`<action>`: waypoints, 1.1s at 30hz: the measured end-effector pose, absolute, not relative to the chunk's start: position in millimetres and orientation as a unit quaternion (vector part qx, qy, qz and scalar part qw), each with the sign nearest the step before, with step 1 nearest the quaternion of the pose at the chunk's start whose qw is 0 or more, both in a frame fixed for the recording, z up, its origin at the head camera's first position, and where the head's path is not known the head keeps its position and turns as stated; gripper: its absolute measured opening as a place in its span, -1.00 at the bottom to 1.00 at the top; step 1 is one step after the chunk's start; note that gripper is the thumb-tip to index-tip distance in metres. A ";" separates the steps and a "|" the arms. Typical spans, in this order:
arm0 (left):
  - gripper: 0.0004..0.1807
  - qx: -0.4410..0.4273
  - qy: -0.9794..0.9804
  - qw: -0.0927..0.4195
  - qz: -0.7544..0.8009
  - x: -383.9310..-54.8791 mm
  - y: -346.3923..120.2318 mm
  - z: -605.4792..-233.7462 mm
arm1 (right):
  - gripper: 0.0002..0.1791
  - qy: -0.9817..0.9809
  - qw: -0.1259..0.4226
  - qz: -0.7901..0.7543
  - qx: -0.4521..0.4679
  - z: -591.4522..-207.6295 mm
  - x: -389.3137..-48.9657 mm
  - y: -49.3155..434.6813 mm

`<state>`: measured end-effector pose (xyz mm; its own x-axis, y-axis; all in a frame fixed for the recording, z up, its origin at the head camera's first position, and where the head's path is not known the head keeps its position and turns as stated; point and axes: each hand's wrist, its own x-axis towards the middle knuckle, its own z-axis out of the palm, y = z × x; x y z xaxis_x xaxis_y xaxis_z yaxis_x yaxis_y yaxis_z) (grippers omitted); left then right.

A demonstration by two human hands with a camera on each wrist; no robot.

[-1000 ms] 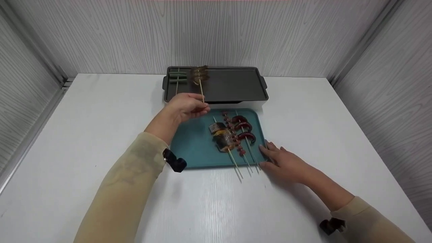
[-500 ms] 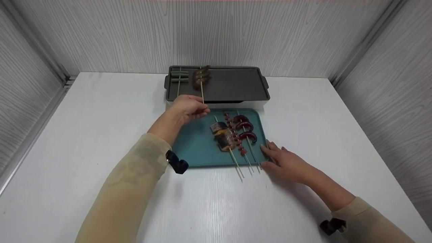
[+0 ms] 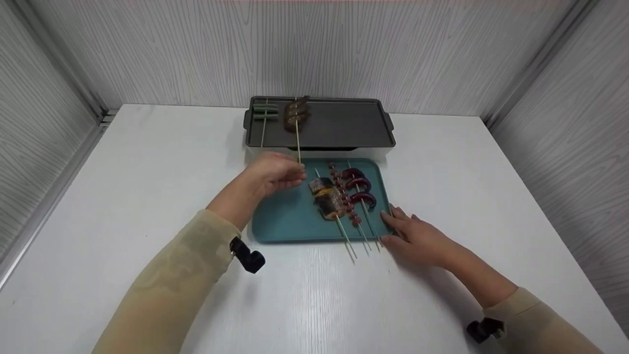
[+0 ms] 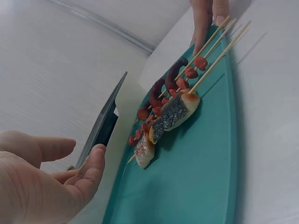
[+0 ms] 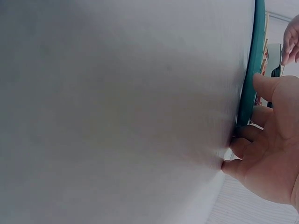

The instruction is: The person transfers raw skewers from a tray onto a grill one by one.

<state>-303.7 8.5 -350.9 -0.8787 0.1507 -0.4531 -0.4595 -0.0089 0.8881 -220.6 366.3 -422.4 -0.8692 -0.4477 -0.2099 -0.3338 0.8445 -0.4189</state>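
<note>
My left hand (image 3: pixel 277 173) hovers over the teal tray's (image 3: pixel 282 221) back left, beside the handle end of a skewer of glossy brown pieces (image 3: pixel 297 115) lying on the dark grill plate (image 3: pixel 344 125). In the left wrist view its thumb and fingers are spread apart with nothing between them. My right hand (image 3: pixel 417 241) rests against the tray's front right corner, thumb and index finger touching the rim. On the tray lie a fish skewer (image 3: pixel 329 201), a skewer of small red pieces (image 3: pixel 350 207) and a skewer of dark red curled pieces (image 3: pixel 362 199).
A skewer of green pieces (image 3: pixel 265 116) lies at the grill plate's left end. The plate sits on a white base behind the tray. Skewer sticks overhang the tray's front edge. Wood-grain panels (image 3: pixel 314 49) enclose the white table (image 3: pixel 432 162) at back and sides.
The brown skewer has settled onto the grill plate. My left hand has let go of its stick and drawn slightly back toward me. The right hand stays at the tray corner.
</note>
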 end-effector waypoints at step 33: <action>-0.52 -0.054 0.600 0.328 0.728 -174.8 45.3 -396.2 | -0.17 0.945 0.156 -0.190 -0.215 -422.9 -221.9 368.5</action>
<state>-174.8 45.3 -396.2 -0.7788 0.4126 -0.4725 -0.5423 -0.0645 0.8377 -221.9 368.5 -422.9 -0.8584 -0.4663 -0.2137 -0.3472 0.8348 -0.4272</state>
